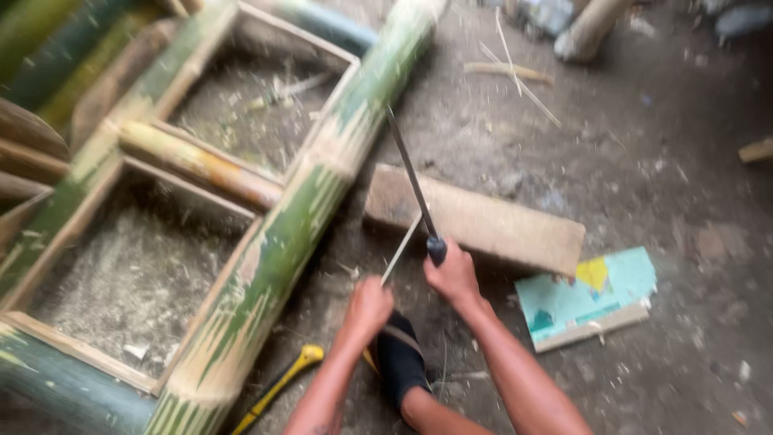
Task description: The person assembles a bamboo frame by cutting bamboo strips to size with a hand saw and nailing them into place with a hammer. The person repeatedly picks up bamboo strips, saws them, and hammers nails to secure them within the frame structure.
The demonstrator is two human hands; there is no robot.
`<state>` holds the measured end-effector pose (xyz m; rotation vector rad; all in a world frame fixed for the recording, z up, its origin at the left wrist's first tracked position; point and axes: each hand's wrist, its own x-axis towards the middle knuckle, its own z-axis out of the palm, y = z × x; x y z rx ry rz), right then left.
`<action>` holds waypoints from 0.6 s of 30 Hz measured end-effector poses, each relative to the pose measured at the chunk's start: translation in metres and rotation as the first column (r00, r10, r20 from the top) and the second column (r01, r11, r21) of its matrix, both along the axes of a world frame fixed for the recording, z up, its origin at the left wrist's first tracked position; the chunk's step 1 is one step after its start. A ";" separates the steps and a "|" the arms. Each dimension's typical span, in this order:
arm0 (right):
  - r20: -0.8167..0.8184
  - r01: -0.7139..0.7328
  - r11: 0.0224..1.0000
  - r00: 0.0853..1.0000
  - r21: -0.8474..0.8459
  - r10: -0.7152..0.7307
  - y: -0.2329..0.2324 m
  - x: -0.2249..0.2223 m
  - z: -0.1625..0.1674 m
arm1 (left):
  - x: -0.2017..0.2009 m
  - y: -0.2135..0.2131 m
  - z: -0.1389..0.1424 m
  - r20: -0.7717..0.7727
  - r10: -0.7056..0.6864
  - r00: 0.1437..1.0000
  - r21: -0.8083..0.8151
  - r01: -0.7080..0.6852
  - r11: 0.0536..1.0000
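My right hand grips the dark handle of a long knife, its blade pointing up and away over a wooden plank. My left hand is closed on a thin pale bamboo sliver that leans up toward the blade. A foot in a black sock and sandal rests on the ground between my forearms. The view is blurred by motion.
A ladder-like frame of thick green bamboo poles with cross rungs lies at left. A yellow-and-black handled tool lies near its lower end. A teal painted board sits at right. Thin bamboo strips and debris litter the dirt ground.
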<state>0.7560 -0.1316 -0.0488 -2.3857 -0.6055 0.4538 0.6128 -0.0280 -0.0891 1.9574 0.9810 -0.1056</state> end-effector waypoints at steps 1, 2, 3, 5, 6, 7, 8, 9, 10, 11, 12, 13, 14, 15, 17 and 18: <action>-0.023 0.010 1.000 1.000 -0.020 -0.010 -0.004 0.000 0.007 | -0.004 -0.006 0.008 -0.001 -0.005 1.000 -0.010 0.005 1.000; -0.027 0.005 1.000 1.000 -0.006 -0.005 -0.003 0.002 0.015 | -0.002 -0.001 0.020 0.018 0.005 1.000 0.014 -0.005 1.000; -0.025 -0.001 0.999 1.000 0.034 0.001 -0.007 0.002 0.024 | -0.002 0.000 0.033 0.016 0.024 1.000 0.013 -0.024 1.000; -0.054 0.015 0.997 0.998 0.079 -0.011 -0.019 -0.001 0.038 | -0.015 -0.005 0.058 -0.023 0.037 0.999 -0.023 -0.038 0.999; -0.048 0.010 0.991 0.999 0.135 -0.003 -0.025 -0.001 0.044 | -0.020 -0.007 0.067 -0.063 0.015 0.998 -0.031 -0.017 0.999; -0.047 0.010 0.983 0.999 0.183 -0.001 -0.027 -0.001 0.044 | -0.023 -0.007 0.071 -0.108 -0.012 0.994 -0.046 0.007 0.999; -0.030 0.008 0.971 1.000 0.238 0.000 -0.030 0.000 0.044 | -0.022 -0.007 0.073 -0.137 -0.041 0.990 -0.056 0.034 0.998; 0.039 -0.021 0.975 0.999 0.221 0.013 -0.028 0.000 0.041 | -0.021 -0.005 0.069 -0.118 -0.026 0.993 -0.062 0.019 0.998; 0.104 -0.054 0.978 0.994 0.204 0.033 -0.023 0.003 0.035 | -0.015 -0.002 0.063 -0.103 -0.004 0.995 -0.066 -0.003 0.998; 0.161 -0.083 0.981 0.986 0.174 0.055 -0.015 0.003 0.030 | -0.012 0.000 0.055 -0.096 0.015 0.995 -0.082 -0.023 0.996; 0.138 -0.089 0.988 0.988 0.129 0.071 -0.008 0.004 0.024 | -0.006 0.004 0.047 -0.075 0.002 0.997 -0.093 -0.009 0.996; 0.097 -0.097 0.992 0.991 0.080 0.089 0.001 0.003 0.019 | -0.004 0.007 0.039 -0.072 -0.008 0.997 -0.108 0.001 0.994; 0.093 -0.110 0.992 0.990 0.056 0.105 0.008 0.006 0.014 | 0.001 0.012 0.030 -0.034 -0.015 0.999 -0.095 0.012 0.995; 0.104 -0.103 0.993 0.990 0.063 0.096 0.015 0.010 0.013 | 0.009 0.020 0.023 0.037 -0.005 0.999 -0.030 0.006 1.000; -0.003 -0.058 0.998 0.998 -0.032 0.058 0.010 0.010 0.011 | 0.004 0.018 0.014 0.061 -0.013 0.998 -0.022 0.014 1.000; -0.029 -0.057 0.998 0.998 -0.030 0.056 0.000 0.005 0.012 | -0.004 0.013 0.012 0.045 -0.008 0.999 -0.100 0.013 0.995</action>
